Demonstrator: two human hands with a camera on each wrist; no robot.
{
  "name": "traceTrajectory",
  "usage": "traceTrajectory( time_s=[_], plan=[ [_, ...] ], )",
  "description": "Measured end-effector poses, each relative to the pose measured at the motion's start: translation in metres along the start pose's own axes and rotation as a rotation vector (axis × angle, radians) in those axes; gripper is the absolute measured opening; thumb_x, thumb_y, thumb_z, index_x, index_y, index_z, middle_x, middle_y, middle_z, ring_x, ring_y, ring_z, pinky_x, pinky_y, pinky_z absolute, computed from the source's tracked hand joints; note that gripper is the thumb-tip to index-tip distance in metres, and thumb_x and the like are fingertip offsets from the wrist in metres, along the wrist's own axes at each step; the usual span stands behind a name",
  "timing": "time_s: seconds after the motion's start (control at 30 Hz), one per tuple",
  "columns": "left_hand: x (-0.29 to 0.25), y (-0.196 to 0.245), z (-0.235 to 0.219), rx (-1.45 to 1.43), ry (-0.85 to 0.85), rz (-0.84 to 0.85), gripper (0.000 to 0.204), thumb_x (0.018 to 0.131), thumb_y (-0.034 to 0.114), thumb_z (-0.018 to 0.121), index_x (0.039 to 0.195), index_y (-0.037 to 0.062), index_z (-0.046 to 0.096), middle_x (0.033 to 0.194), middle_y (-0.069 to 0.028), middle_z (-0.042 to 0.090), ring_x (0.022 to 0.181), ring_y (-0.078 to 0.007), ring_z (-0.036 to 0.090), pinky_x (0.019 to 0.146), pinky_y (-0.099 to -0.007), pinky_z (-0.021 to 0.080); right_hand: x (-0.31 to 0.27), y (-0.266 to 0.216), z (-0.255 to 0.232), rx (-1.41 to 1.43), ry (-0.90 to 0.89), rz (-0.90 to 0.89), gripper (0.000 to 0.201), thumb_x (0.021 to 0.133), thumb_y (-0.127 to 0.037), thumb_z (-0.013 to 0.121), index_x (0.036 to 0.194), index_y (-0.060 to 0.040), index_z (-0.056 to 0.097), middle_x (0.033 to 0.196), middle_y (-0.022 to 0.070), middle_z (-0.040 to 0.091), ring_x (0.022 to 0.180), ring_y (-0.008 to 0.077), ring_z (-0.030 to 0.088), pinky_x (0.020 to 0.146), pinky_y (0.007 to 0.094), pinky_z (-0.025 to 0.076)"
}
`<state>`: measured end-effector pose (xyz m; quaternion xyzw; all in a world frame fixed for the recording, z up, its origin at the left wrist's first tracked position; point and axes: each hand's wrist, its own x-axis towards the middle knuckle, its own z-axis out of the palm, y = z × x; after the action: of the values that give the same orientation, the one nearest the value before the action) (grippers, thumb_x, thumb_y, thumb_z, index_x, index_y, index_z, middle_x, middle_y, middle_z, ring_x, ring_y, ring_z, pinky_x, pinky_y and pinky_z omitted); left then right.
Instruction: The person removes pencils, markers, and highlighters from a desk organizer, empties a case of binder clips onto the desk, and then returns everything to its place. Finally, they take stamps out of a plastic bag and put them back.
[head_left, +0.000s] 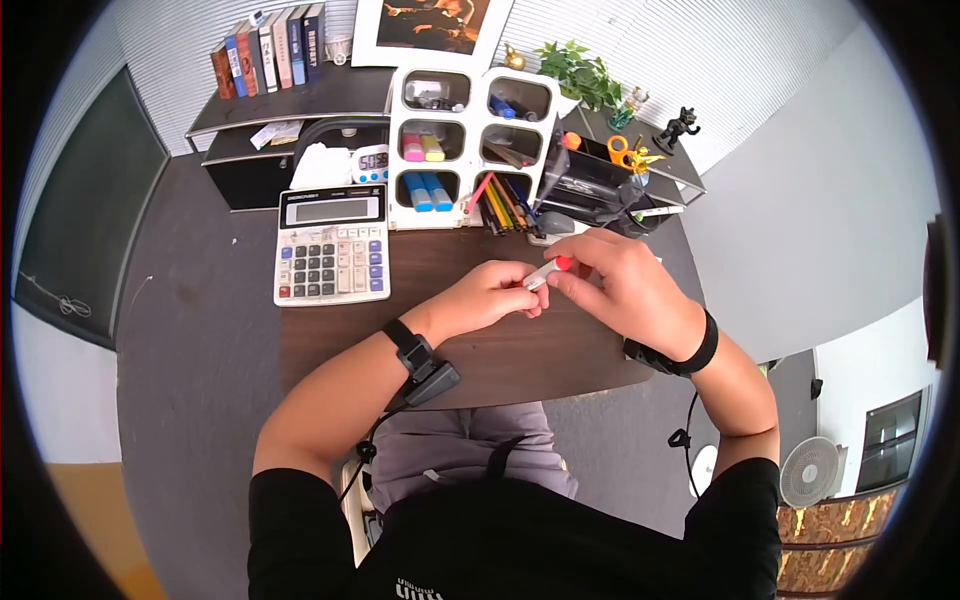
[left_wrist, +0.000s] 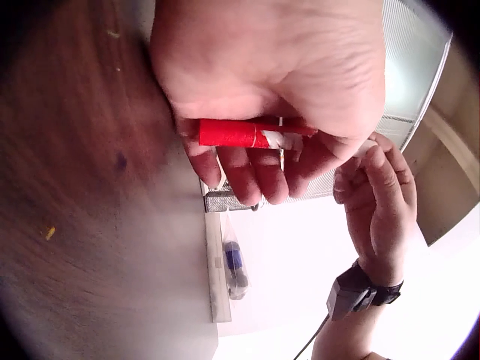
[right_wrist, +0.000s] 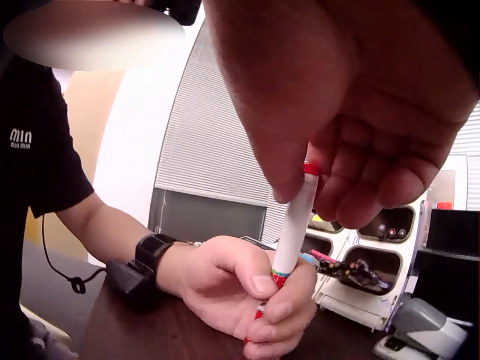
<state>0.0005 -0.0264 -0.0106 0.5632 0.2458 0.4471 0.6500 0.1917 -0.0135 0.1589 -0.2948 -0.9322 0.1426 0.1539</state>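
A white marker (head_left: 541,274) with red ends spans the gap between both hands, above the table. My left hand (head_left: 498,292) grips its lower part, thumb and fingers curled round it. In the left wrist view, a red cap-like tube (left_wrist: 227,134) lies against the curled fingers, with a white and red piece beside it. My right hand (head_left: 628,285) pinches the marker's other end between thumb and fingers. From the right wrist, the white barrel (right_wrist: 295,229) shows slanted, with a coloured band near the left thumb. Part of the marker is hidden inside the left hand.
A large calculator (head_left: 333,246) lies on the table (head_left: 480,355) at the left. Behind the hands stands a white organizer (head_left: 473,131) with highlighters and pencils. A digital timer (head_left: 371,163) sits beside it; a stapler (right_wrist: 427,330) is on the right.
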Motion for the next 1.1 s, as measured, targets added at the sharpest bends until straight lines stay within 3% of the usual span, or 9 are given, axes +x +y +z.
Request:
traceTrajectory(
  time_s=[0.07, 0.13, 0.2, 0.27, 0.37, 0.57, 0.8, 0.97, 1.1],
  plan=[
    [-0.001, 0.004, -0.001, 0.034, -0.006, -0.024, 0.017, 0.099, 0.013, 0.063, 0.109, 0.0009, 0.069, 0.098, -0.0038, 0.069, 0.090, -0.0112, 0.066, 0.084, -0.0286, 0.054, -0.005, -0.001, -0.005, 0.076, -0.018, 0.022, 0.018, 0.091, -0.015, 0.077, 0.103, -0.0025, 0.074, 0.091, 0.0121, 0.070, 0.079, 0.0269, 0.071, 0.071, 0.0379, 0.058],
    [-0.002, 0.005, -0.001, 0.066, 0.011, 0.021, 0.029, 0.098, 0.012, 0.066, 0.126, 0.0014, 0.065, 0.098, -0.0024, 0.067, 0.090, -0.0111, 0.064, 0.083, -0.0267, 0.052, -0.005, -0.011, -0.021, 0.049, 0.203, -0.005, 0.017, 0.093, -0.012, 0.075, 0.106, -0.0017, 0.074, 0.091, 0.0103, 0.072, 0.074, 0.0183, 0.070, 0.069, 0.0324, 0.057],
    [-0.003, 0.010, 0.002, 0.061, 0.030, -0.031, 0.033, 0.098, 0.013, 0.068, 0.129, 0.0019, 0.063, 0.097, -0.0018, 0.066, 0.089, -0.0102, 0.063, 0.082, -0.0262, 0.052, 0.003, -0.009, -0.034, 0.093, 0.434, 0.008, 0.018, 0.094, -0.011, 0.076, 0.110, -0.0017, 0.074, 0.089, 0.0066, 0.074, 0.072, 0.0105, 0.066, 0.066, 0.0260, 0.054],
    [-0.001, 0.011, 0.002, 0.062, 0.037, -0.084, 0.036, 0.099, 0.014, 0.069, 0.132, 0.0024, 0.061, 0.096, -0.0012, 0.065, 0.088, -0.0093, 0.062, 0.080, -0.0257, 0.051, 0.019, -0.003, -0.043, 0.014, 0.634, 0.002, 0.020, 0.095, -0.012, 0.076, 0.112, -0.0026, 0.075, 0.090, 0.0062, 0.075, 0.075, 0.0110, 0.069, 0.067, 0.0259, 0.054],
    [0.001, 0.006, 0.000, 0.079, 0.008, -0.098, 0.037, 0.099, 0.016, 0.070, 0.133, 0.0035, 0.061, 0.096, -0.0009, 0.065, 0.089, -0.0087, 0.062, 0.078, -0.0254, 0.051, 0.056, 0.016, -0.033, -0.034, 0.698, -0.084, 0.022, 0.095, -0.014, 0.078, 0.114, -0.0032, 0.075, 0.091, 0.0060, 0.076, 0.077, 0.0119, 0.071, 0.066, 0.0265, 0.054],
    [-0.001, 0.010, -0.001, 0.065, -0.008, -0.115, 0.034, 0.101, 0.019, 0.069, 0.131, 0.0050, 0.062, 0.097, -0.0006, 0.065, 0.089, -0.0092, 0.061, 0.079, -0.0261, 0.051, 0.108, 0.028, -0.013, -0.052, 0.796, -0.077, 0.026, 0.093, -0.020, 0.080, 0.112, -0.0043, 0.071, 0.088, 0.0055, 0.073, 0.077, 0.0131, 0.072, 0.064, 0.0270, 0.054],
    [0.000, 0.008, -0.001, 0.065, -0.023, -0.094, 0.033, 0.101, 0.022, 0.069, 0.130, 0.0056, 0.064, 0.096, 0.0001, 0.065, 0.088, -0.0090, 0.061, 0.078, -0.0262, 0.051, 0.111, 0.030, -0.009, -0.093, 0.814, -0.076, 0.022, 0.093, -0.014, 0.080, 0.111, -0.0044, 0.071, 0.087, 0.0063, 0.070, 0.075, 0.0128, 0.068, 0.067, 0.0281, 0.054],
    [0.000, 0.008, -0.001, 0.067, -0.016, -0.082, 0.033, 0.101, 0.022, 0.069, 0.129, 0.0053, 0.064, 0.094, 0.0000, 0.065, 0.087, -0.0088, 0.061, 0.077, -0.0261, 0.051, 0.122, 0.050, 0.016, -0.235, 0.720, -0.156, 0.021, 0.091, -0.014, 0.079, 0.108, -0.0052, 0.072, 0.087, 0.0094, 0.071, 0.073, 0.0240, 0.070, 0.067, 0.0350, 0.056],
    [0.001, 0.006, -0.002, 0.093, -0.020, -0.072, 0.032, 0.101, 0.021, 0.069, 0.128, 0.0045, 0.064, 0.094, -0.0006, 0.066, 0.086, -0.0091, 0.061, 0.076, -0.0261, 0.051, 0.131, 0.070, 0.027, -0.276, 0.593, -0.146, 0.024, 0.093, -0.020, 0.078, 0.111, -0.0037, 0.073, 0.096, 0.0131, 0.073, 0.089, 0.0302, 0.070, 0.080, 0.0405, 0.056]
  ],
)
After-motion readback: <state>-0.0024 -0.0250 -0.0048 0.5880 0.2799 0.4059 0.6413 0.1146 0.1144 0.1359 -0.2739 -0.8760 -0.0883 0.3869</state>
